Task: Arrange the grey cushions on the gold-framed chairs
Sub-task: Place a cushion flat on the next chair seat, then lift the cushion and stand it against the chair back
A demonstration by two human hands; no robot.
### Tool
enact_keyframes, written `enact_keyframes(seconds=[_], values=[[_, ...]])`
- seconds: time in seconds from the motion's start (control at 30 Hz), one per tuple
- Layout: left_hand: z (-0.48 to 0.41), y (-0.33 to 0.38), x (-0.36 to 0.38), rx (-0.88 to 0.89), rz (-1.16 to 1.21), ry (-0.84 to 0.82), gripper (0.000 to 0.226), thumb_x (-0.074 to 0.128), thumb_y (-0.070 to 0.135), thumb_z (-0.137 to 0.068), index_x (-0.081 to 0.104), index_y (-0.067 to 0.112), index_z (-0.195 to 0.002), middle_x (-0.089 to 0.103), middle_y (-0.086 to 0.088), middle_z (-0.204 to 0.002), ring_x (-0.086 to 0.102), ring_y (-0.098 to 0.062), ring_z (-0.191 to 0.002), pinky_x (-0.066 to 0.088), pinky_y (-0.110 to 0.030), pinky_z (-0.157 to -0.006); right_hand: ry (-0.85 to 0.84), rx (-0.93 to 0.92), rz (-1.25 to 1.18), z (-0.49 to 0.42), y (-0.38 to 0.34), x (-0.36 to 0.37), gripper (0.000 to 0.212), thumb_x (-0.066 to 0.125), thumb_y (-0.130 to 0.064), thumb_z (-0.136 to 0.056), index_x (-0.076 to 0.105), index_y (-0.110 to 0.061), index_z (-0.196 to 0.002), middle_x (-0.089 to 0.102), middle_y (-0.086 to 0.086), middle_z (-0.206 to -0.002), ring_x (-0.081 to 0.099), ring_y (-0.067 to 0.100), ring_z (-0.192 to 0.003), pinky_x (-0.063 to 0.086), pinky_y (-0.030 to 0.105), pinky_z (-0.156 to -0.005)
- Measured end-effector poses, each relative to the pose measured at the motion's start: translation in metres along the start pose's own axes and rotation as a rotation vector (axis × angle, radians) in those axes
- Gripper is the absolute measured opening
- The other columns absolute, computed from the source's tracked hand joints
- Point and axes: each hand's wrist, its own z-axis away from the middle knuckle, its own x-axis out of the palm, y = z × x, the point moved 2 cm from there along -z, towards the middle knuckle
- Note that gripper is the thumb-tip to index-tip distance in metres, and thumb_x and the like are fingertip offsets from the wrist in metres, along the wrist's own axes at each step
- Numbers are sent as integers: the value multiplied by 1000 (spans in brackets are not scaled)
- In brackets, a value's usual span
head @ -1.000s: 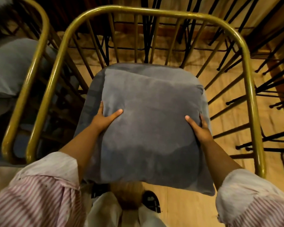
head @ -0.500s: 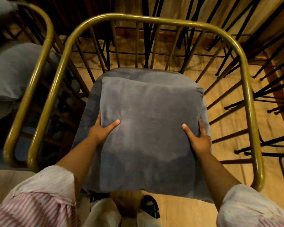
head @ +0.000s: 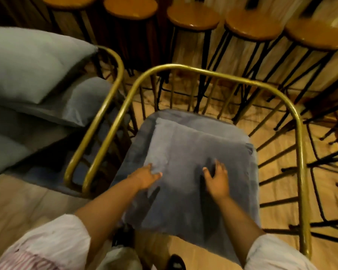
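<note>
Here we rest both palms flat and open on the cushion (head: 185, 152), left hand (head: 145, 177) and right hand (head: 218, 182) gripping nothing. It lies on the chair (head: 300, 152) under them; pressing unevenly could slide its near edge off.

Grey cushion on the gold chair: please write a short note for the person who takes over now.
Left hand: flat on the grey cushion, fingers spread, not gripping.
Right hand: on the cushion top, fingers curled into the fabric; a real grip cannot be told.
The cushion lies on the seat of the gold-framed chair, its near edge overhanging the front.
Neighbouring chair on the left carries stacked grey cushions.
Left to do: square this cushion, then distribute the stack.
</note>
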Motion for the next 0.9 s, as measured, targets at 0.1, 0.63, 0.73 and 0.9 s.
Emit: enact_keyframes(seconds=[0.1, 0.63, 0.73, 0.9], values=[[55, -9, -55, 70, -25, 142, 73, 47, 52, -90, 32, 9, -147, 40, -16, -150, 41, -31, -136, 35, -37, -110, -123, -132, -26, 27, -78, 22, 56, 59, -22, -91, 41, 0, -139, 41, 26, -144, 36, 38, -136, 25, 36, -114], [189, -216, -416, 154, 162, 618, 56, 54, 37, -92, 46, 6, -138, 51, -12, -141, 49, -28, -129, 37, -33, -103, -319, -398, -258, 111, -464, 195, 49, 53, -28, -94, 44, -4, -136, 48, 21, -141, 46, 34, -130, 37, 41, -108], [185, -247, -457, 134, 252, 654, 54, 52, 36, -94, 45, 5, -138, 50, -14, -141, 47, -29, -128, 36, -35, -105, -324, -340, -267, 112, -493, 220, 50, 52, -30, -95, 43, -4, -137, 47, 20, -142, 47, 34, -128, 38, 36, -103], [149, -266, -519, 96, 365, 675, 58, 51, 40, -93, 40, 11, -142, 45, -12, -145, 45, -30, -130, 38, -38, -102, -342, -242, -231, 78, -544, 247, 54, 46, -31, -97, 32, -7, -143, 45, 18, -142, 53, 30, -107, 38, 27, -75]])
